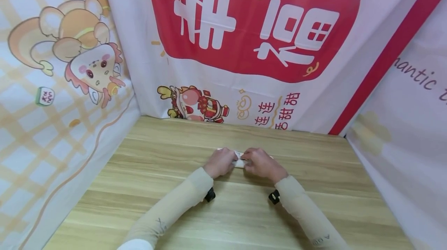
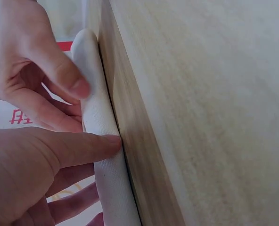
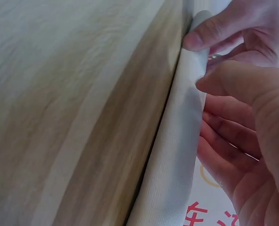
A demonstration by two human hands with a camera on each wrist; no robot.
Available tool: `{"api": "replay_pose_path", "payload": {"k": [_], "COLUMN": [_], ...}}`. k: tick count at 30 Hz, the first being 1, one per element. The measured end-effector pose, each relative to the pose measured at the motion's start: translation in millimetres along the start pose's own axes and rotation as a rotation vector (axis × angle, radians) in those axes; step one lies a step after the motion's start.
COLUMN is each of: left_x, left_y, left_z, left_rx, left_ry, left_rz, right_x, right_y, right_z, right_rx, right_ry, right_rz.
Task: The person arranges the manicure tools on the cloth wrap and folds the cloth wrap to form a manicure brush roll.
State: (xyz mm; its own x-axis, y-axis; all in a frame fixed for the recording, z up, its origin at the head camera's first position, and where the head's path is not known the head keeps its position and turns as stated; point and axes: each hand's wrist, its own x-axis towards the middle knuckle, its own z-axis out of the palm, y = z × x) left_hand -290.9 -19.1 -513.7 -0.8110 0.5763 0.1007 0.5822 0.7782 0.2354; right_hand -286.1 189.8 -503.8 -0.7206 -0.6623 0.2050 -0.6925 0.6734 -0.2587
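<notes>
A white rolled strip of woven-looking cloth lies on the wooden tabletop, mostly covered by both hands in the head view. My left hand pinches it near the middle; in the left wrist view its thumb presses the top of the roll while the fingers go behind. Close beside it, my right hand holds the same roll. The right wrist view shows that hand's thumb against the roll's side, its fingers bent along the far face. Both thumbs sit near each other.
The wood-grain tabletop spreads around the hands. Behind it hangs a white curtain with a red printed panel. Printed sheets stand at the left and right. Black wrist devices sit under the sleeves.
</notes>
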Motion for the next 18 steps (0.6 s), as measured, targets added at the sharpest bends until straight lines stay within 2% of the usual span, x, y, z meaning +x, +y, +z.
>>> {"api": "replay_pose_path", "payload": {"k": [7,18], "left_x": [-1.2,-2.1], "left_y": [1.4,5.0], "left_z": [0.5,0.0], "left_rx": [0.03,0.043], "left_ry": [0.048,0.059], "left_rz": [0.024,0.011], "right_x": [-0.4,1.4], "right_y": [1.6,4.4], "right_z": [2.9,4.7], "right_rx": [-0.013,0.002], "right_ry": [0.011,0.007], "right_rz": [-0.022,-0.026]}}
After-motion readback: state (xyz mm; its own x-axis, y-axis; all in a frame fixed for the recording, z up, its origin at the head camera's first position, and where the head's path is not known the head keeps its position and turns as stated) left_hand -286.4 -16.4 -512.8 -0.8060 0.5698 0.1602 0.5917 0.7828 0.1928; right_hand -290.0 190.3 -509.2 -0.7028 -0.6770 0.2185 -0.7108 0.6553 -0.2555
